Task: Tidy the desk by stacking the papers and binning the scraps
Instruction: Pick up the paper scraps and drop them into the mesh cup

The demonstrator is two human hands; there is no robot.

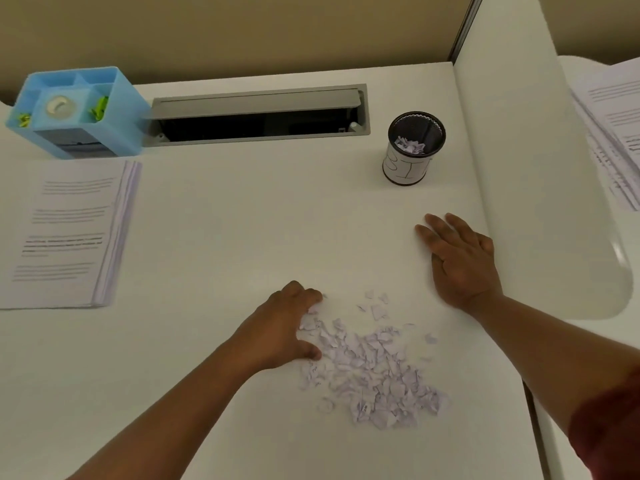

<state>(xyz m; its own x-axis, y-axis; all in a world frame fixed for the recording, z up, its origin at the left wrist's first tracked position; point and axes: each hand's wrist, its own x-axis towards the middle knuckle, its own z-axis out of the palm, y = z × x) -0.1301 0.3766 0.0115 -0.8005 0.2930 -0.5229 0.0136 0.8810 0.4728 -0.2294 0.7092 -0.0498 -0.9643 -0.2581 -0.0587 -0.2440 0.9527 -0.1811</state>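
Observation:
A heap of torn white paper scraps [374, 368] lies on the white desk near its front. My left hand [287, 327] rests on the heap's left edge, its fingers curled round some scraps. My right hand [460, 258] lies flat on the bare desk, fingers straight, to the upper right of the heap and apart from it. A small black mesh bin [414, 148] with a white label stands at the back right and holds a few scraps. A neat stack of printed papers [65, 233] sits at the left.
A blue desk organiser [79, 112] stands at the back left. An open grey cable tray [256, 116] runs along the back. A white divider panel [519, 168] closes the right side, with more printed papers [613, 133] beyond it.

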